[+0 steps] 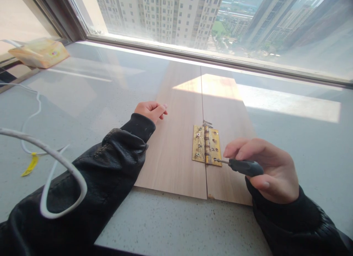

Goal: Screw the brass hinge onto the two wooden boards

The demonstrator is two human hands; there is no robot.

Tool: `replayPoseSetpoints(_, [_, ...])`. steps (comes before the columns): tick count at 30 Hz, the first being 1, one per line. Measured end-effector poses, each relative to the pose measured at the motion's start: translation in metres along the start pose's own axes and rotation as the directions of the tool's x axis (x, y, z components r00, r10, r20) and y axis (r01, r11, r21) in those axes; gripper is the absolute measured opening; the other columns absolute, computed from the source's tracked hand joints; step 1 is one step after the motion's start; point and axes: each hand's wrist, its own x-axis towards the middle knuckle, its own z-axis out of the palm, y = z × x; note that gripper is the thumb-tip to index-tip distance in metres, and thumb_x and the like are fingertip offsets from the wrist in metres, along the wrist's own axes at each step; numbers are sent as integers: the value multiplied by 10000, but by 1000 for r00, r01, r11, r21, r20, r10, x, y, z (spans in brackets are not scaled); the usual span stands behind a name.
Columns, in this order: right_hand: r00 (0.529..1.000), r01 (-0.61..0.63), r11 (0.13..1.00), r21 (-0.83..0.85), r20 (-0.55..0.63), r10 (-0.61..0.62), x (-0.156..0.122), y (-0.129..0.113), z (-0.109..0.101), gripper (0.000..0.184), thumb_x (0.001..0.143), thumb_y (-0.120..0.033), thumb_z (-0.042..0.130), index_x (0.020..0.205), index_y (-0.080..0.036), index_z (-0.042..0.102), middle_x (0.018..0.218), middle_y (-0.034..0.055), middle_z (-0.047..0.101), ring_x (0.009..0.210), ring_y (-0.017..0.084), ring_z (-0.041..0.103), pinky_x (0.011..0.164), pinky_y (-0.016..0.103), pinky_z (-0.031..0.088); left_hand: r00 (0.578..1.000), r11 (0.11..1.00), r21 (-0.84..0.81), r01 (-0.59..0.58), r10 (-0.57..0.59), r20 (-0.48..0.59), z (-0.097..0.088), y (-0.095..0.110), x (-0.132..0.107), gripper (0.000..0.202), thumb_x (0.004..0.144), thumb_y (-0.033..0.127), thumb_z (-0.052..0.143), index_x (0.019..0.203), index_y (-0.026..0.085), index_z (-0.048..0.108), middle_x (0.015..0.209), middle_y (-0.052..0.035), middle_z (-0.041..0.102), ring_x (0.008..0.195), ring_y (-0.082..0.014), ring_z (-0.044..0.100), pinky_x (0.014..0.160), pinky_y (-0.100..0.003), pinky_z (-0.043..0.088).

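Observation:
Two light wooden boards point(176, 145) lie side by side on a grey stone sill. A brass hinge point(206, 145) spans the seam between them. My right hand point(268, 169) grips a dark-handled screwdriver point(242, 166), its tip on the lower right corner of the hinge. A few loose screws point(207, 123) lie just beyond the hinge. My left hand point(151, 110) rests on the left edge of the left board, fingers curled, nothing seen in it. Both arms wear black sleeves.
A white cable point(52, 156) loops across the sill at the left, with a yellow tag point(31, 164) on it. A yellow packet point(41, 53) lies at the far left corner. A large window point(220, 24) runs along the far edge.

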Motion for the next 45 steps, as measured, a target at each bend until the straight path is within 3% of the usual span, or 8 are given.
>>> replayPoseSetpoints(3, [997,50,998,-40,-59,-52,-1,4,-1,294,756,-467,685,855,-191,662,823,57,621,777,182,541,652,340,407,1000,1000,1,2,-2,-2,0,0,0,303,754,392,596,596,142,665,494,20,548,452,-74,382,472,-229,279])
replayPoseSetpoints(10, [994,94,993,67,-64,-89,-2,15,1,327,777,-498,654,875,-186,649,732,28,591,659,156,486,608,346,332,1000,1000,3,22,-22,-12,0,3,-1,286,755,368,603,596,138,666,487,28,541,452,-64,373,484,-221,271])
replayPoseSetpoints(20, [991,-92,971,218,117,68,3,16,15,486,828,-672,422,780,-230,619,625,4,475,637,169,415,605,333,310,1000,1000,-11,13,-13,-2,0,1,-1,296,758,386,597,608,141,666,499,21,548,453,-71,380,484,-228,281])
replayPoseSetpoints(27, [997,50,984,169,42,-58,2,17,13,581,871,-664,289,863,-252,698,678,35,498,711,204,438,727,402,372,1000,1000,4,6,-6,6,0,-1,1,309,744,410,597,601,146,666,508,3,567,460,-84,395,476,-231,285])
replayPoseSetpoints(30, [995,66,989,131,65,-75,0,18,10,535,832,-668,387,938,-249,702,688,39,490,725,214,442,742,414,370,1000,1000,16,3,-3,3,0,0,1,316,743,419,593,600,147,667,513,-2,574,469,-91,409,481,-232,294])
replayPoseSetpoints(33, [996,33,994,100,74,-40,-2,18,7,403,825,-564,498,961,-243,701,777,51,498,804,227,463,753,408,357,1000,1000,13,9,-9,0,0,0,1,305,743,405,595,600,146,668,508,4,570,458,-85,395,476,-231,289])
replayPoseSetpoints(38, [999,18,995,94,37,-22,-5,19,7,399,763,-538,633,1015,-233,685,793,35,508,750,186,455,646,341,327,1000,1000,2,1,-1,7,0,-1,1,313,748,410,597,603,143,674,497,11,558,450,-78,385,477,-231,289])
replayPoseSetpoints(45, [999,41,990,138,-30,-37,-2,15,2,311,707,-481,726,885,-228,695,720,38,629,628,153,528,552,302,377,1000,1000,9,3,-3,3,0,-1,1,307,749,406,599,603,146,671,503,11,564,460,-79,398,492,-230,294])
